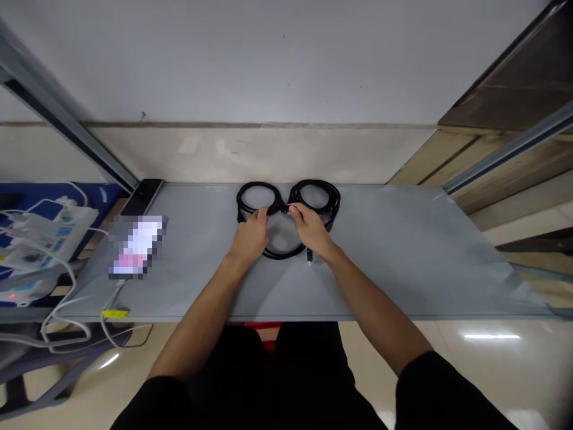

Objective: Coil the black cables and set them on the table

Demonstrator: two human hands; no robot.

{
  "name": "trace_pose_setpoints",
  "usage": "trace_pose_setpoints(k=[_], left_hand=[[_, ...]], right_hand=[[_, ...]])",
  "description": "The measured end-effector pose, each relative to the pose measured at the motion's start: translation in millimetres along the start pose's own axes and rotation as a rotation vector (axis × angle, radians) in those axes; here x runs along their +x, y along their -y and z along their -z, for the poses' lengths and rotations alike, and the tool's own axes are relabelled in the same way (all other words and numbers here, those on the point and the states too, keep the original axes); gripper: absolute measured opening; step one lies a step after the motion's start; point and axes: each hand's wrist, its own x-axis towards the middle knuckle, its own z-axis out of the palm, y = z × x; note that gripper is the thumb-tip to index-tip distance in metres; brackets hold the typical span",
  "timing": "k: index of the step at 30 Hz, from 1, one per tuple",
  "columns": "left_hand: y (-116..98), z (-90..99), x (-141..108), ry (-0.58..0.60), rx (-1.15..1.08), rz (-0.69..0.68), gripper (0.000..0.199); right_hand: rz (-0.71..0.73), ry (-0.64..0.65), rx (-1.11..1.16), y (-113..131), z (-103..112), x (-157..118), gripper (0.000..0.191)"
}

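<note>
Black cables lie in loops on the grey table [188, 251], with one coil [239, 197] at the back left and another coil [333, 197] at the back right. A third black loop [280, 257] lies nearer the front, between my forearms. My left hand [253, 236] is closed on a black cable part between the two back coils. Close beside it, my right hand [311, 230] pinches at the same spot, on something thin and small near the cable. A black connector [309, 255] with a shiny tip rests just below my right hand.
On the left of the table lies a phone with a blurred screen [138, 245], and behind it a dark flat object [143, 197]. White power strips [58, 239] and white cables are at the far left. Metal posts rise at both sides; a wall stands behind.
</note>
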Motion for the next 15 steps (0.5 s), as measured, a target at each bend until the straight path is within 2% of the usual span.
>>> trace_pose_setpoints(k=[3, 5, 7, 10, 12, 15], left_hand=[[-6.8, 3.0, 3.2, 0.026, 0.075, 0.008, 0.036], [-16.5, 7.8, 12.9, 0.016, 0.118, -0.008, 0.036], [-31.6, 13.2, 31.1, 0.017, 0.136, -0.031, 0.036], [-60.0, 16.3, 72.1, 0.028, 0.155, -0.066, 0.04], [-77.4, 12.2, 101.8, 0.042, 0.172, -0.077, 0.044], [-93.9, -1.1, 138.1, 0.074, 0.137, -0.086, 0.048]], right_hand=[[0.048, 0.026, -0.135, -2.7, 12.4, 2.9, 0.04], [0.071, 0.032, -0.264, -4.4, 28.9, 10.1, 0.046], [0.094, 0.018, -0.432, -4.8, 51.4, 23.2, 0.052], [0.117, -0.007, -0.676, -3.6, 86.5, 49.7, 0.047], [0.047, 0.0, -0.832, -2.8, 102.7, 66.2, 0.045], [-0.166, 0.064, -1.01, -3.9, 109.6, 81.5, 0.04]])
